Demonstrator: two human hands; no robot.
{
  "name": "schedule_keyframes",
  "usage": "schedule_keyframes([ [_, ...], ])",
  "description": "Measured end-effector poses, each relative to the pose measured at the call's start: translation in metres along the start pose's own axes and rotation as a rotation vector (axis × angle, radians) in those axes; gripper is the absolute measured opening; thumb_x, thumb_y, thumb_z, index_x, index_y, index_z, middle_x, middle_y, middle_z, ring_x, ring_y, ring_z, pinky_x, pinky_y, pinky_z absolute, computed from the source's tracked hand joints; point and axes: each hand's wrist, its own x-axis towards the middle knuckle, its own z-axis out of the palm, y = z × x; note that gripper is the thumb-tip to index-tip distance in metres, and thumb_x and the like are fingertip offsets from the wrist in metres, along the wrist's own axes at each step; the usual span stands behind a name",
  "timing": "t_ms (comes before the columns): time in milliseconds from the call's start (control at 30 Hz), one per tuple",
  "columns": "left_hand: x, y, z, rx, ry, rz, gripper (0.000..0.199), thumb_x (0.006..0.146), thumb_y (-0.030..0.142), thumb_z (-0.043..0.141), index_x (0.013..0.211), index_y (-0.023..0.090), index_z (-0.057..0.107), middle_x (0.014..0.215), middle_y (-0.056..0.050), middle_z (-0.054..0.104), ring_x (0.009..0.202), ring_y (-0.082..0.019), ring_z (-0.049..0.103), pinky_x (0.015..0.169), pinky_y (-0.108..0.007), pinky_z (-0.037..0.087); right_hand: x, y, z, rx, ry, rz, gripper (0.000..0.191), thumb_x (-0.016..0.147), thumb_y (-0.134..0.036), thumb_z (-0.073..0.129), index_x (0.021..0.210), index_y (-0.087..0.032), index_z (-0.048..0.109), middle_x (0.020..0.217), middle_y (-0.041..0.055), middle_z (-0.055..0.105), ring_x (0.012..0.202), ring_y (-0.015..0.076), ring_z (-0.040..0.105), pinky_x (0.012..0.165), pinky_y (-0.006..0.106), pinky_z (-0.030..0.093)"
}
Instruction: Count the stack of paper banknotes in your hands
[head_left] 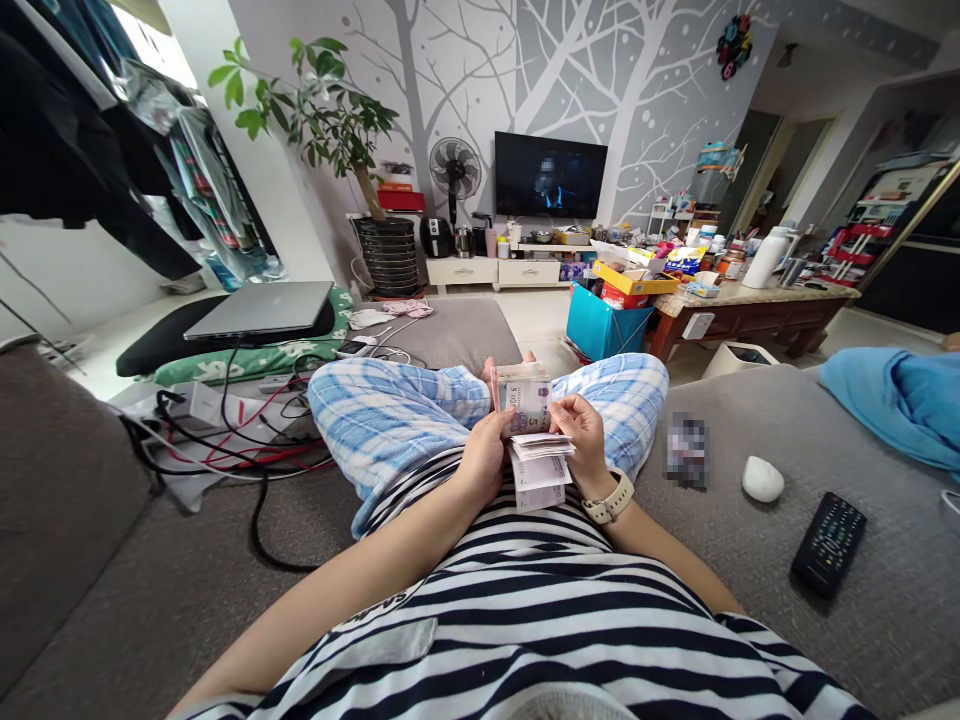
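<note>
My left hand grips a stack of banknotes from its left side, in front of my crossed legs. The top note carries a large 5 and purplish print. At the stack's right edge, the thumb and fingers of my right hand pinch the notes. Several folded-down banknotes fan out below, toward my striped shirt. A watch with a pale strap is on my right wrist. How many notes are in the stack cannot be made out.
On the grey sofa to my right lie a black remote control, a white rounded object and a blurred item. Tangled cables and a laptop lie to my left. Ahead are a cluttered table and a television.
</note>
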Motion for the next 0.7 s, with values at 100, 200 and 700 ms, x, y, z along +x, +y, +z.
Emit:
schedule_keyframes([
  [100,-0.0023,0.0018,0.0014,-0.003,-0.005,0.007,0.021,0.066,0.031,0.073,0.080,0.015,0.072,0.074,-0.004,0.073,0.075,-0.023,0.067,0.080,-0.036,0.050,0.0021,0.0033,-0.0003,0.004,0.035,0.012,0.026,0.079,-0.039,0.069,0.070,-0.020,0.053,0.060,-0.0048,0.049,0.054,0.0109,0.043,0.053,0.025,0.034],
  [200,-0.0041,0.0027,0.0024,-0.006,-0.018,-0.014,0.022,0.065,0.029,0.073,0.083,0.016,0.073,0.076,-0.004,0.074,0.077,-0.022,0.067,0.081,-0.035,0.050,0.0033,0.0064,-0.0014,-0.002,0.065,-0.005,0.026,0.078,-0.039,0.070,0.071,-0.020,0.053,0.064,-0.0043,0.048,0.058,0.0112,0.042,0.056,0.025,0.035],
  [700,-0.0044,0.0043,0.0029,0.024,-0.020,-0.019,0.024,0.063,0.030,0.075,0.081,0.016,0.071,0.070,-0.003,0.072,0.070,-0.021,0.066,0.074,-0.034,0.051,0.0012,-0.0001,-0.0008,-0.094,0.066,0.012,0.033,0.080,-0.041,0.064,0.061,-0.020,0.047,0.058,-0.0046,0.042,0.056,0.0110,0.036,0.053,0.026,0.031],
])
